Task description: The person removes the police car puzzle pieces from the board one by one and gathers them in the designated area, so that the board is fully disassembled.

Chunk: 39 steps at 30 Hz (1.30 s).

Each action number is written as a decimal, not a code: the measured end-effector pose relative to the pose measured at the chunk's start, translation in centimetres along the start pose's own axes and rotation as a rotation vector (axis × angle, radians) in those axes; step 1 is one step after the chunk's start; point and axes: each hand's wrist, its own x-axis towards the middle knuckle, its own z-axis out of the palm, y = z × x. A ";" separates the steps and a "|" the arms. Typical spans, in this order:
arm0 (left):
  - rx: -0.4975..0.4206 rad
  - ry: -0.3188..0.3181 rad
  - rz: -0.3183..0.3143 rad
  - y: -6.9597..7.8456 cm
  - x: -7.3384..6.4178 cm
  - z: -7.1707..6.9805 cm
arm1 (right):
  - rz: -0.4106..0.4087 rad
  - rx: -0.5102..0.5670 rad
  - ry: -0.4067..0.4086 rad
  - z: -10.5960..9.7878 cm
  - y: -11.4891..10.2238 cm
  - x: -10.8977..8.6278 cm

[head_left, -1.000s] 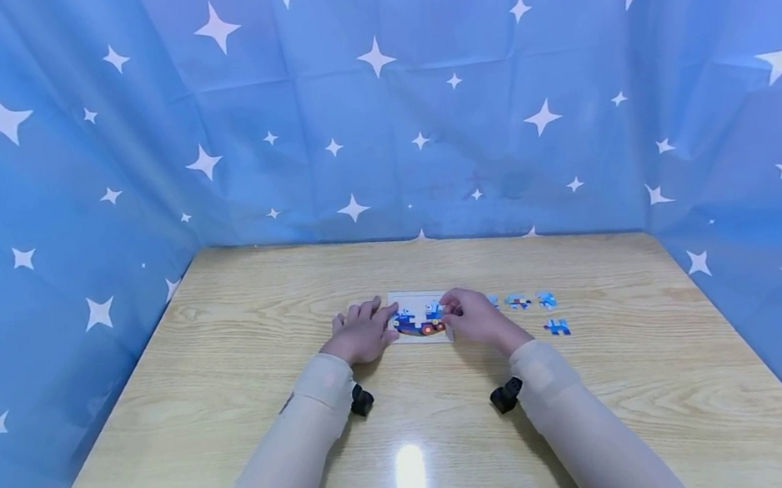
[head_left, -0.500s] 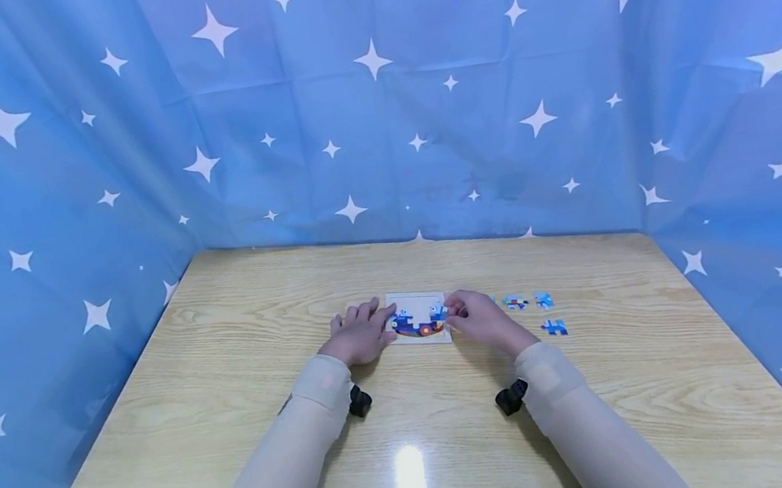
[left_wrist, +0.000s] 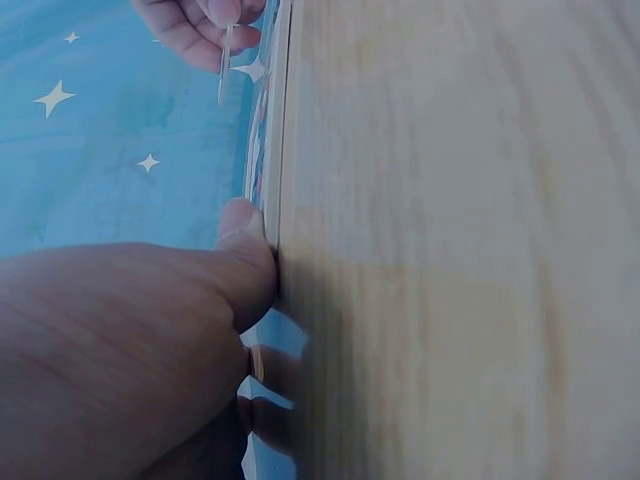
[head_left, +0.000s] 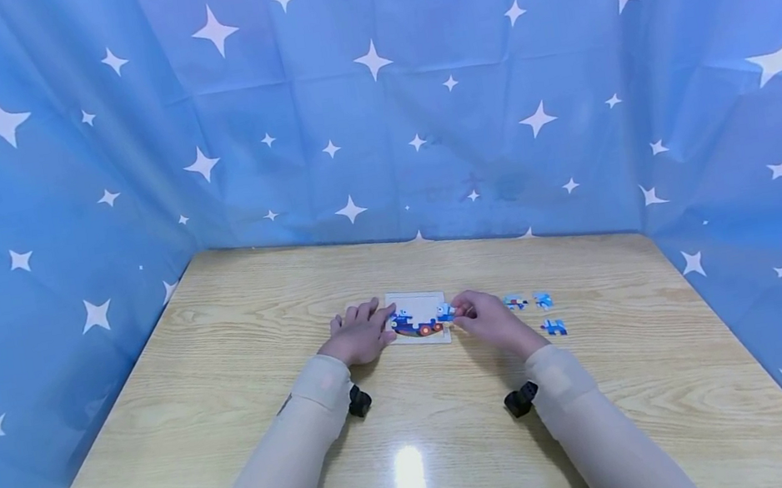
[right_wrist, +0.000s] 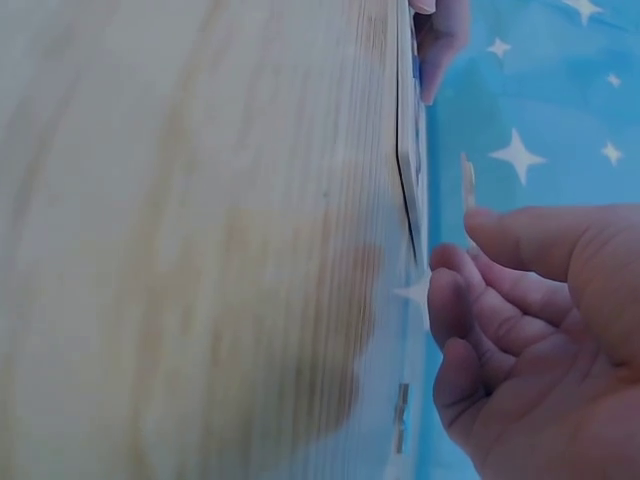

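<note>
A small jigsaw puzzle board [head_left: 418,299] lies on the table, with joined blue, orange and red pieces [head_left: 415,329] along its lower part. My left hand [head_left: 358,340] rests at the board's left edge, fingers spread and thumb [left_wrist: 245,240] touching the rim. At the right edge, my right hand [head_left: 486,321] pinches a blue jigsaw piece [head_left: 446,312] between thumb and fingertips. The right wrist view shows that piece edge-on [right_wrist: 468,180], raised above the board. Much of it is covered by the fingers.
Right of the right hand lie several loose jigsaw pieces, among them a multicoloured one [head_left: 516,302], a light blue one [head_left: 544,300] and a nearer blue one [head_left: 554,328]. A blue curtain with white stars [head_left: 379,111] borders the wooden table [head_left: 255,298].
My right hand has drawn slightly right with the jigsaw piece, from over the board's right part to its right edge. The left hand stays in place.
</note>
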 end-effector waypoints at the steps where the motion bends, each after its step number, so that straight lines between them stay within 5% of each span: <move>1: 0.000 0.001 0.000 0.0 0.0 0.0 | -0.002 0.002 0.001 0.0 0.0 0.0; 39: -0.020 -0.001 0.006 0.2 -0.7 -0.4 | 0.068 0.001 0.002 -2.2 2.4 -2.7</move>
